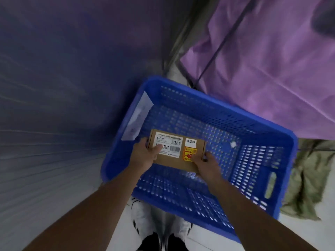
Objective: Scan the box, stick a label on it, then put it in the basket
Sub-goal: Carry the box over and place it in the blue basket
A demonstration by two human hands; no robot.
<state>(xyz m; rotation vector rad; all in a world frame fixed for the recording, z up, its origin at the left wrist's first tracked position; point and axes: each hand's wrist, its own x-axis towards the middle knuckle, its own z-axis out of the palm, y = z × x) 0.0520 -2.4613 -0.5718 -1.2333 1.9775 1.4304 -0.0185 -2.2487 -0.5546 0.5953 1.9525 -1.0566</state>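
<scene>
A small brown cardboard box [178,161] carries a white shipping label, a small white sticker with black characters and a yellow-red sticker on its top. I hold it with both hands over the inside of a blue perforated plastic basket [257,160]. My left hand [145,154] grips the box's left end, thumb lying on the white label. At the box's near right corner my right hand [206,164] holds it, thumb by the yellow sticker. Whether the box rests on the basket floor or hangs just above it cannot be told.
The basket stands on a pale floor in front of my feet in white shoes [143,216]. A grey-blue sheet [63,78] fills the left. Purple cloth [272,60] lies beyond the basket at the right, olive fabric [306,180] beside its right wall. A clear pouch [138,116] hangs on the basket's left wall.
</scene>
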